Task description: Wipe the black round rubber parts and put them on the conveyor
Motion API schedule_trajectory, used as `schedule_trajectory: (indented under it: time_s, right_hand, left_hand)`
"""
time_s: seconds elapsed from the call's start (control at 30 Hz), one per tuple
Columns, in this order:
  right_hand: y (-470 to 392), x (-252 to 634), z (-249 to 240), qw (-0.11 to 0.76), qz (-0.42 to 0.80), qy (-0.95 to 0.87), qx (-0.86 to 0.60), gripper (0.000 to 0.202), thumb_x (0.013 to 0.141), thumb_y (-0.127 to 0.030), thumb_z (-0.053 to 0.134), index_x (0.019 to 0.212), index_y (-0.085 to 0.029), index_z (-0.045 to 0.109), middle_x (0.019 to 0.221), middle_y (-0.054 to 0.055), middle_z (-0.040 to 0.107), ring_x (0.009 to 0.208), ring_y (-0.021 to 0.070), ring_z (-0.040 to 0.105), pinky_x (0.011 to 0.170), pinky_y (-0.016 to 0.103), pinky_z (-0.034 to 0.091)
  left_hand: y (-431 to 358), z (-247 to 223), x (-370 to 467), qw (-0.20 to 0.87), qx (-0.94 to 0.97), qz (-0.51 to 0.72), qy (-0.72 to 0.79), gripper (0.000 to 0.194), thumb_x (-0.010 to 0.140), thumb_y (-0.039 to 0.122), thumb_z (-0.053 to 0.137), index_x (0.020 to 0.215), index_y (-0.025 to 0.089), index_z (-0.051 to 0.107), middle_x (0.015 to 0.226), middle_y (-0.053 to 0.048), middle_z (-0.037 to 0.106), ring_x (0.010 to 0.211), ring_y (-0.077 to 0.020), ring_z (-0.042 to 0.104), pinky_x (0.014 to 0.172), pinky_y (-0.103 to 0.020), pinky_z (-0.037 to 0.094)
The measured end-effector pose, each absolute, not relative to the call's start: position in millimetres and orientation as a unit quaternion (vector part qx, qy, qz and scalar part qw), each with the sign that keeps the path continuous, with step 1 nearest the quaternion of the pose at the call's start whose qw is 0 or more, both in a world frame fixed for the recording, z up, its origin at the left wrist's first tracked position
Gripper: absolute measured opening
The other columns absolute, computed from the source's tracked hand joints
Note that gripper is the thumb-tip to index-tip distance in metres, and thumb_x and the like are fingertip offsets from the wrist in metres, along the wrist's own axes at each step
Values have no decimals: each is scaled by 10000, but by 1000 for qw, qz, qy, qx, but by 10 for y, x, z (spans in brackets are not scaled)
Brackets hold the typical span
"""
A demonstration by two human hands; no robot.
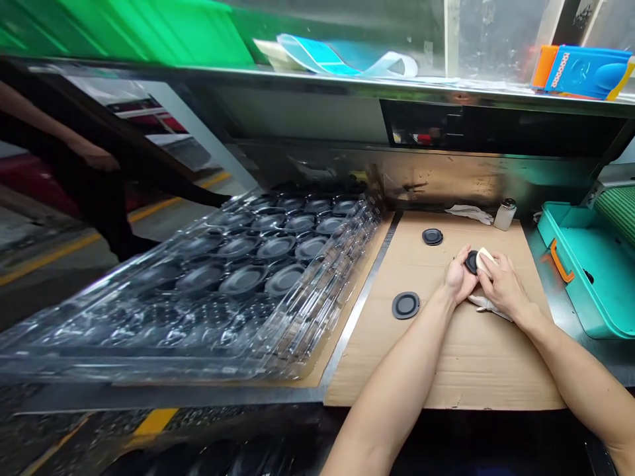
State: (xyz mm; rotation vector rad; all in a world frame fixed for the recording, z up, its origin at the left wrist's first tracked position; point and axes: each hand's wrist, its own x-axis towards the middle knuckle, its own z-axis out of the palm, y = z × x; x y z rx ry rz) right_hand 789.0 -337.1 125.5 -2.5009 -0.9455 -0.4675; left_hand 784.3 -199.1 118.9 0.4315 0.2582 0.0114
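My left hand (460, 276) is closed around a black round disc (471, 262), holding it above the cardboard sheet. Pinched in my right hand (503, 285) is a cream-coloured pad (486, 260), which meets the disc's right side; whether it is sponge or cloth I cannot tell. A white cloth (489, 305) lies on the cardboard below my hands. Two more black parts rest on the cardboard: an oval lid-like one (405, 305) left of my left forearm, and a smaller one (432, 236) farther back.
Clear plastic trays (297, 317) with several black round parts are stacked left of the cardboard (377, 357). Farther back stand a small bottle (505, 214) and a white glove or cloth (470, 212). A teal bin (565, 277) is at right. Behind the trays, a person (94, 155) is at left.
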Motion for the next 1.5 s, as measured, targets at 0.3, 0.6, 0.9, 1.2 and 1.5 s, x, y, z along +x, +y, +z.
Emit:
schedule_trajectory:
  time_s: [0.3,0.6,0.9,1.2,1.5]
  right_hand:
    - [-3272,7939,1281,182,-165,-316,-917,458,1057,-322,399,1435,-180,614,1403,174,595,1186,312,530,1015,450,465]
    - [-3239,7861,1293,142,-166,-322,-921,468,1075,-325,369,1453,-204,617,1471,117,598,1107,290,553,999,429,456]
    - [-3197,7824,1267,139,-137,-358,-913,449,1053,-325,417,1435,-242,637,1502,113,566,1157,303,543,977,437,483]
    - [-3556,8288,1151,346,-137,-324,-870,557,903,-331,643,1436,-181,578,1333,148,652,1235,297,596,1071,453,489]
    - [-3593,8156,1353,399,2,-292,-869,451,876,-385,690,1301,-232,695,1296,70,732,1183,260,673,1029,386,503]
  left_hand:
    - [-2082,1140,7891,972,194,-20,129,397,1035,355,382,981,125,702,1046,-164,770,1179,-281,692,1125,-429,493]
    - [-2073,1095,7887,970,200,-15,135,339,1036,263,401,940,139,702,1041,-134,773,1172,-234,700,1154,-372,470]
    - [-2005,1087,7904,969,204,-14,136,380,1058,323,369,1067,134,699,1180,-139,758,1200,-251,693,1139,-411,492]
    - [-1952,1057,7910,965,218,-7,144,370,1068,331,380,1236,133,644,1286,-157,724,1236,-250,679,1062,-415,547]
    - [-1990,1081,7881,959,247,-4,142,411,1060,330,388,1304,108,634,1411,-191,658,1334,-276,623,1126,-446,498]
